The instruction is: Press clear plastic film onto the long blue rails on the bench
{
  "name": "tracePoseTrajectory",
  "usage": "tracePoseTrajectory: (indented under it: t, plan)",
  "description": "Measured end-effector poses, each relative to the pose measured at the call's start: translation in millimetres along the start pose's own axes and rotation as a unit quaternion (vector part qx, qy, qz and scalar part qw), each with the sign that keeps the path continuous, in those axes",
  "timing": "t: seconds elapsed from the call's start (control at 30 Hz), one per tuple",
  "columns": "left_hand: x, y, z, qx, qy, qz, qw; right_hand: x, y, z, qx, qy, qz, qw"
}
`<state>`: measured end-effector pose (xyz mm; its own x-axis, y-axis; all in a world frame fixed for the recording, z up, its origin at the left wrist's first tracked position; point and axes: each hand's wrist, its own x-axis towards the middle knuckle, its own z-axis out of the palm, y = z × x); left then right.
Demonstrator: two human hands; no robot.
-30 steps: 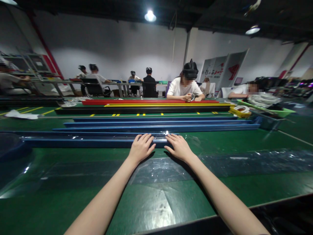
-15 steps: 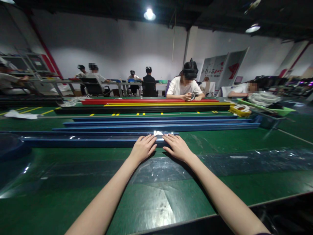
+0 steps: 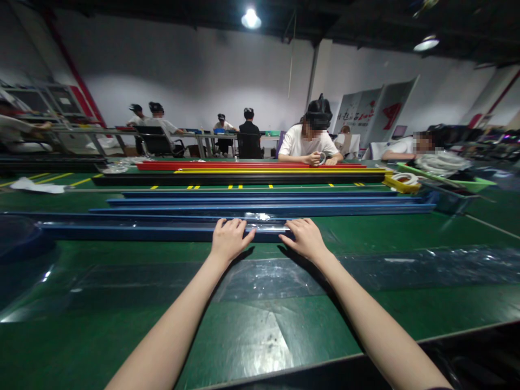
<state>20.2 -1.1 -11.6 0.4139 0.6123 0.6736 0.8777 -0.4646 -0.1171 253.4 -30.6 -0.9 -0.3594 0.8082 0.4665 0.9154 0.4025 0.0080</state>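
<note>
A long blue channel-shaped strip [image 3: 134, 233] lies across the green table in front of me, with shiny clear film [image 3: 266, 224] inside it. My left hand [image 3: 229, 239] rests over this strip, fingers bent across its top and thumb spread toward the right. On the strip's right end lies my right hand [image 3: 306, 238], its fingers likewise bent over and the thumb pointing left. A short stretch of strip shows between the two thumbs. The fingertips' undersides are hidden. Nearer me, a flat clear plastic sheet [image 3: 264, 279] runs beneath my forearms.
Beyond lie more blue strips [image 3: 260, 201], a black strip [image 3: 244, 179], a yellow strip [image 3: 280, 171] and a red strip [image 3: 244, 165]. A yellow tray [image 3: 402, 184] and a green tray [image 3: 475, 185] sit at right. A co-worker [image 3: 306, 142] sits opposite. Clear rolled plastic [image 3: 24, 271] is at left.
My hands have moved apart along the blue strip, left hand leftward and right hand rightward. Their fingers are more bent than before. The view has shifted slightly.
</note>
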Motion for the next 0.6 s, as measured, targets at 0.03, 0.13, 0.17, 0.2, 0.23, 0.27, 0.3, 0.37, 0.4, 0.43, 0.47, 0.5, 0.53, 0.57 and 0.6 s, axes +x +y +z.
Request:
tracePoseTrajectory:
  t: [0.03, 0.13, 0.17, 0.2, 0.23, 0.27, 0.3, 0.37, 0.4, 0.43, 0.47, 0.5, 0.53, 0.57, 0.6]
  plan:
    - [-0.3, 0.5, -0.2, 0.002, 0.004, -0.003, 1.000, 0.0, -1.3, 1.1, 0.005, -0.004, -0.008, 1.000]
    - [-1.1, 2.5, 0.6, -0.001, 0.014, 0.006, 1.000, -0.5, -4.7, 5.9, 0.022, -0.020, -0.035, 0.999]
    - [-1.3, 3.7, 1.2, -0.005, 0.014, 0.017, 1.000, -0.9, -5.6, 7.5, 0.027, -0.025, -0.042, 0.998]
    - [-1.5, 5.1, 1.9, -0.010, 0.013, 0.030, 0.999, -1.3, -6.3, 9.1, 0.031, -0.029, -0.049, 0.998]
    - [-1.5, 6.8, 2.9, -0.016, 0.011, 0.045, 0.999, -1.7, -7.0, 10.4, 0.033, -0.032, -0.055, 0.997]
    - [-1.6, 8.6, 4.1, -0.023, 0.008, 0.060, 0.998, -2.1, -7.6, 11.5, 0.034, -0.034, -0.060, 0.997]
    - [-1.6, 10.4, 5.5, -0.030, 0.003, 0.077, 0.997, -2.4, -8.2, 12.4, 0.034, -0.036, -0.064, 0.997]
    - [-1.9, 13.6, 8.4, -0.043, -0.009, 0.103, 0.994, -2.7, -9.4, 13.3, 0.031, -0.037, -0.069, 0.996]
    - [-2.0, 14.7, 9.6, -0.048, -0.016, 0.110, 0.993, -2.7, -10.0, 13.4, 0.028, -0.037, -0.070, 0.996]
    - [-2.1, 15.5, 10.5, -0.051, -0.023, 0.112, 0.992, -2.6, -10.5, 13.3, 0.026, -0.036, -0.070, 0.997]
    - [-2.2, 16.0, 11.0, -0.052, -0.028, 0.109, 0.992, -2.4, -10.8, 12.8, 0.024, -0.036, -0.071, 0.997]
    - [-2.1, 16.3, 11.2, -0.052, -0.031, 0.103, 0.993, -2.1, -10.8, 12.0, 0.024, -0.036, -0.071, 0.997]
    - [-2.0, 16.4, 10.9, -0.052, -0.033, 0.097, 0.993, -1.8, -10.4, 10.9, 0.024, -0.036, -0.071, 0.997]
    - [-1.7, 16.4, 10.3, -0.051, -0.032, 0.092, 0.994, -1.6, -9.5, 9.4, 0.025, -0.037, -0.071, 0.997]
    - [-1.3, 16.4, 9.6, -0.051, -0.031, 0.090, 0.994, -1.3, -7.9, 7.6, 0.025, -0.037, -0.068, 0.997]
